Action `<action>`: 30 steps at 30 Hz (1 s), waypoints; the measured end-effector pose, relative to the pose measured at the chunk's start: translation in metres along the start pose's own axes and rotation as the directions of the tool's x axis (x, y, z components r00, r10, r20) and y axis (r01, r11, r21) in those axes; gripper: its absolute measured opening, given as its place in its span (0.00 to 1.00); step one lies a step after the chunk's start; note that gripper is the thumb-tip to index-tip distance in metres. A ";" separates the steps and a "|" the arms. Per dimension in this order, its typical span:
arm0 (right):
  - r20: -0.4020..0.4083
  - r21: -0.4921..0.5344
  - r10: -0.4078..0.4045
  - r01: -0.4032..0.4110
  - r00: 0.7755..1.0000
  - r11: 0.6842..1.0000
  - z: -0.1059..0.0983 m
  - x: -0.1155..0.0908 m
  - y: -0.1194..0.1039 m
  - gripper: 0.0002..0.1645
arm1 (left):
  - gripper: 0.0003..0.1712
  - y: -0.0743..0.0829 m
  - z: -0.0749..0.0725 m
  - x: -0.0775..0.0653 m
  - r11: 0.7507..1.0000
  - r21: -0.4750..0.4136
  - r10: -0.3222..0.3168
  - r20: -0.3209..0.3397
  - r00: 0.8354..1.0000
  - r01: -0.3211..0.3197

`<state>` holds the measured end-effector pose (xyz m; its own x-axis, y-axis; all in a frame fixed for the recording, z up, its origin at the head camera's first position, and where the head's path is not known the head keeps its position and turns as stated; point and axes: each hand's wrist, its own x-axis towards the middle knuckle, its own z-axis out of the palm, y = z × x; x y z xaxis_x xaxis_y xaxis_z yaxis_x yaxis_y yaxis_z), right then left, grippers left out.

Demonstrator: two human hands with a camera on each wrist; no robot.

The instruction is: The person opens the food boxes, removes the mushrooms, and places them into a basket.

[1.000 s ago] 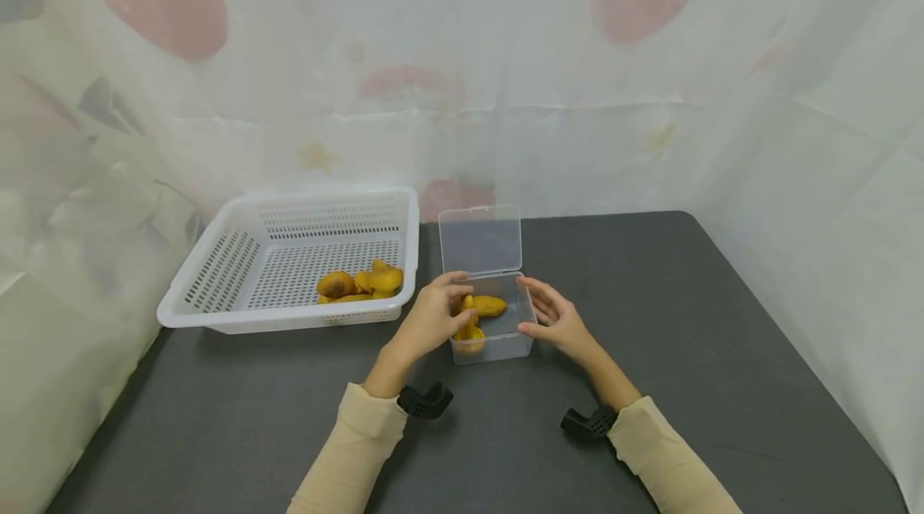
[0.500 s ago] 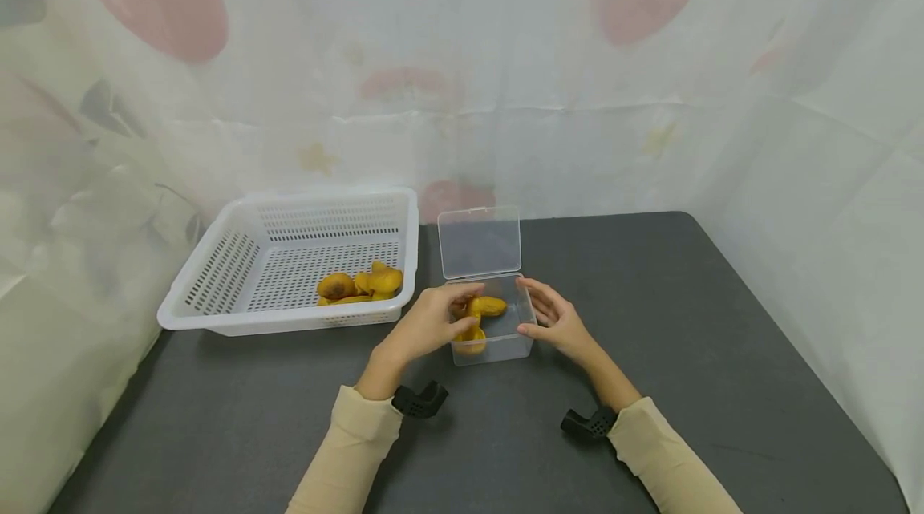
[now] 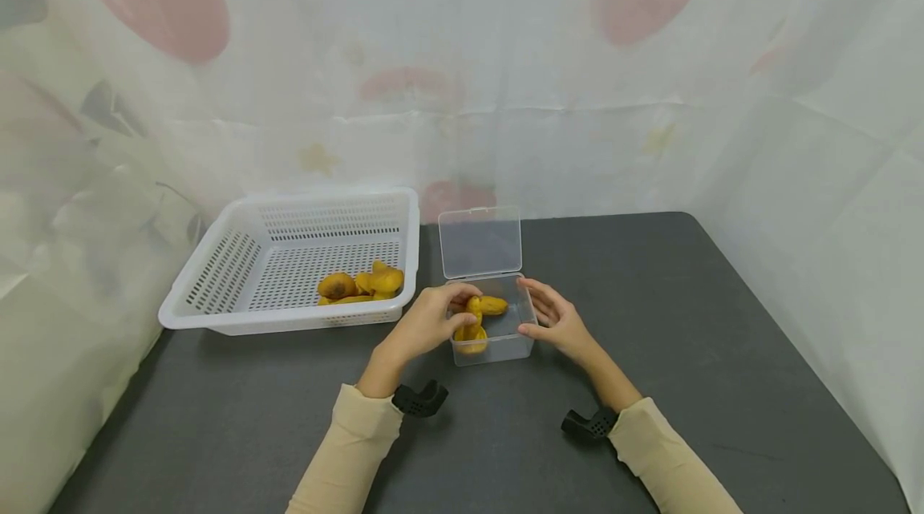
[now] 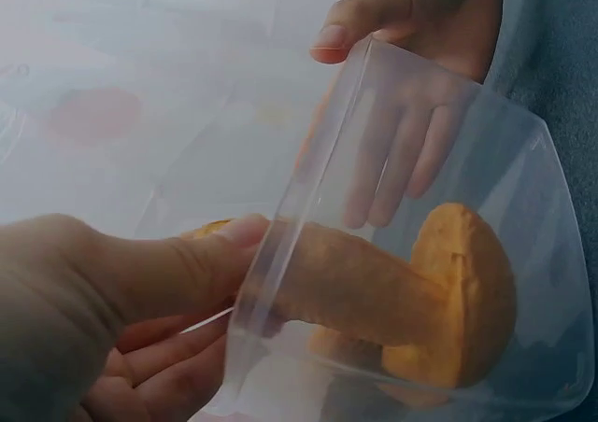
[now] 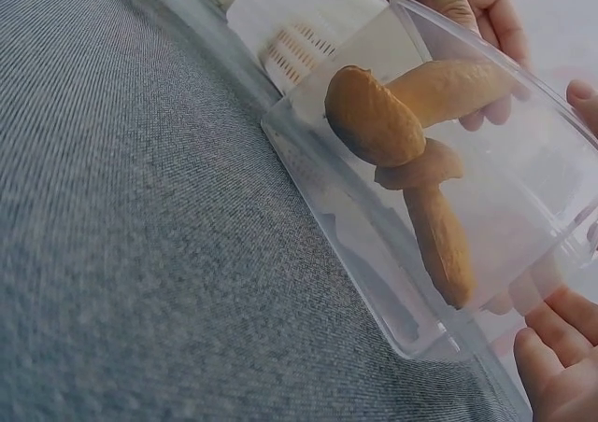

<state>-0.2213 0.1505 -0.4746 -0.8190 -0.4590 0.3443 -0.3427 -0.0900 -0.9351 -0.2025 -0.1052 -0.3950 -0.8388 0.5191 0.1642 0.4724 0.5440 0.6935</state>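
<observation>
A clear plastic box (image 3: 508, 347) stands on the table with its hinged lid (image 3: 480, 241) raised at the back. Inside, a yellow-brown mushroom (image 4: 467, 291) has its cap toward the front wall, and my left hand (image 3: 424, 323) pinches its stem at the box's left side. Another mushroom (image 5: 439, 245) lies behind it, its stem pointing right. My right hand (image 3: 563, 328) holds the box's right end, thumb at the front corner and fingers toward the back. The left fingertips are partly hidden behind the box wall in the right wrist view.
To the left, a white perforated basket (image 3: 231, 313) holds several more mushrooms (image 3: 361, 285) in its front right corner. It stands close to the box. A printed white curtain (image 3: 556, 153) hangs behind the dark table (image 3: 650, 297).
My left hand has shifted slightly left and its fingers have come lower over the box's left edge. The right hand and the box have stayed in place.
</observation>
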 end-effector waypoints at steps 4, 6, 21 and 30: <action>-0.001 0.002 -0.001 0.001 1.000 1.000 0.000 0.000 0.000 0.48 | 0.21 -0.001 0.002 0.001 1.000 -0.015 0.020 -0.023 1.000 -0.021; 0.000 0.001 -0.005 0.005 1.000 1.000 0.000 0.000 0.001 0.48 | 0.23 -0.002 0.003 0.001 0.999 -0.019 0.034 -0.039 0.999 -0.034; -0.013 0.011 -0.015 0.015 1.000 1.000 -0.001 0.000 -0.001 0.48 | 0.20 -0.004 0.018 0.007 0.993 -0.091 0.049 -0.287 0.957 -0.078; -0.017 -0.013 -0.004 0.004 1.000 1.000 0.000 0.001 0.001 0.48 | 0.16 -0.003 0.017 0.010 0.972 -0.231 -0.063 -0.427 0.902 -0.042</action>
<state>-0.2226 0.1495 -0.4748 -0.8253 -0.4432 0.3499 -0.3522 -0.0804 -0.9325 -0.2076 -0.0902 -0.4074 -0.9018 0.1530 0.4042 0.4318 0.3551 0.8291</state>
